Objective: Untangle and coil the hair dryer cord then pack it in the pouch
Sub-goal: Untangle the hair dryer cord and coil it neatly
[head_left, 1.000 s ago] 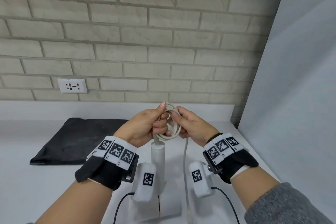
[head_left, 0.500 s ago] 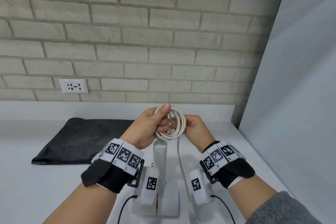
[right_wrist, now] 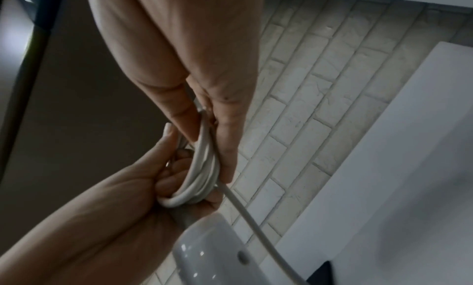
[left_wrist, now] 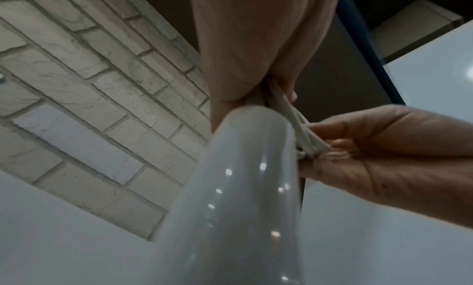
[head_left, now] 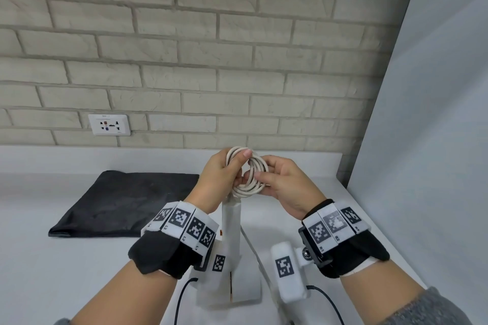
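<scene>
A white hair dryer (head_left: pixel 232 235) hangs handle-up below my hands, its body over the counter. Its cream cord (head_left: pixel 248 188) is wound into several small loops above the handle. My left hand (head_left: pixel 224 174) grips the left side of the coil, thumb pressed over the top strands. My right hand (head_left: pixel 274 179) pinches the right side of the loops. A loose length of cord (right_wrist: pixel 245 214) trails down past the dryer handle (right_wrist: pixel 212 247). The handle (left_wrist: pixel 238 198) fills the left wrist view, with the cord strands (left_wrist: pixel 294 125) between both hands. A black pouch (head_left: pixel 126 200) lies flat at the left.
The white counter (head_left: pixel 52 272) runs to a brick wall with a socket plate (head_left: pixel 109 124). A pale panel (head_left: pixel 435 140) closes off the right side. Black wrist-camera cables (head_left: pixel 182 298) hang near the front edge.
Both hands have kept working the coil at the same height; the right hand has shifted its pinch round the loops, and the coil now looks tighter. The dryer still hangs below.
</scene>
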Demonstrator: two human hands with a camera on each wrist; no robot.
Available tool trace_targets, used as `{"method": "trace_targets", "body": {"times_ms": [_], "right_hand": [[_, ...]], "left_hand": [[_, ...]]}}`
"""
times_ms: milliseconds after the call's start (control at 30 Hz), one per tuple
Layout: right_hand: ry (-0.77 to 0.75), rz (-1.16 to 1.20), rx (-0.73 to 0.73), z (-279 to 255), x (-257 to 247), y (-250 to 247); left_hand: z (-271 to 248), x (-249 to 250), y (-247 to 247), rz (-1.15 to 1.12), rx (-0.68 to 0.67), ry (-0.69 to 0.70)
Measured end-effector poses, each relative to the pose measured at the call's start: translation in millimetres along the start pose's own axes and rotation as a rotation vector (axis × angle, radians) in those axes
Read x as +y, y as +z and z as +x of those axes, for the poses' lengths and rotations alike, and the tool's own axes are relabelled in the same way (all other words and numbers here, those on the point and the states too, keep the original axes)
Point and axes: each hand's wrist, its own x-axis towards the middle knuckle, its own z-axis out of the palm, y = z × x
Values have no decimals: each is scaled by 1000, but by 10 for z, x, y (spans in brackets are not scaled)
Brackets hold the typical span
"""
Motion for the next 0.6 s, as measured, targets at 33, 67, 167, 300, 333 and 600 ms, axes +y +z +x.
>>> {"method": "trace_targets", "body": {"times_ms": [33,67,167,300,333,600], "right_hand": [[-2,11,8,-4,-2,15],[-3,36,7,-11,-7,28],[30,148,-41,-34,-32,32],[30,268,-126,-72,-71,26],[22,233,-113,-85,-70,42],[-233,-400,274,-24,127,110]], "left_hand": [[1,0,3,1,1,10],[1,2,3,-4,1,14],[-16,12,-8,-40,3,15],[-4,-25,-6,47,-23,48],[4,-30,0,55,-23,48],[16,-61,51,18,45,70]]}}
